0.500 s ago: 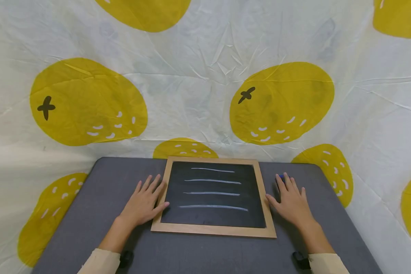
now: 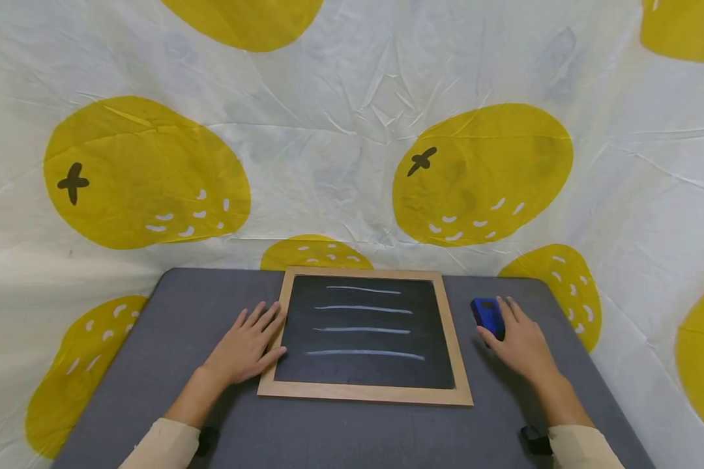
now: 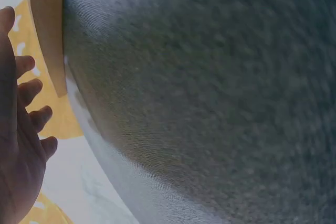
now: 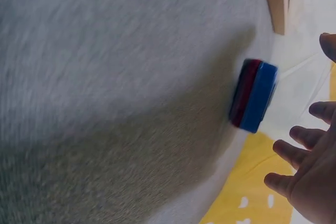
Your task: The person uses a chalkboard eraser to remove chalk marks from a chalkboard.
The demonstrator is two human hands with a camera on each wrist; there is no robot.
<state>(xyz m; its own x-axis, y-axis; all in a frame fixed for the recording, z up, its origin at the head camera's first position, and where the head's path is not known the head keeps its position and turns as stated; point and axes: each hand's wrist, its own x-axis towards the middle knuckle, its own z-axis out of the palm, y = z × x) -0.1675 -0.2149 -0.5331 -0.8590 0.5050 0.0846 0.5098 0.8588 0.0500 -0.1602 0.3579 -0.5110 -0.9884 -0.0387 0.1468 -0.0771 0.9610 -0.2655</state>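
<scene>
A small blackboard (image 2: pixel 360 374) in a light wooden frame lies on the grey table, with several white chalk lines across it. At its left edge is my left hand (image 2: pixel 243 348), fingers spread over or beside the frame; the left wrist view shows the fingers apart from the table. To the right of the board lies a blue board eraser (image 2: pixel 487 314) with a dark red lower layer (image 4: pixel 245 93). My right hand (image 2: pixel 522 342) hovers by its right side, fingers loosely spread. In the right wrist view a gap separates this hand (image 4: pixel 315 171) from the eraser.
The grey table (image 2: pixel 328 436) ends at its back edge against a white cloth (image 2: pixel 328 182) printed with large yellow fruit. Dark wrist devices (image 2: pixel 536 441) show below both hands at the cream sleeves (image 2: pixel 583 446).
My right hand has shifted to the right, uncovering the blue eraser that its fingers mostly hid before. My left hand stays nearly where it was by the board's left edge.
</scene>
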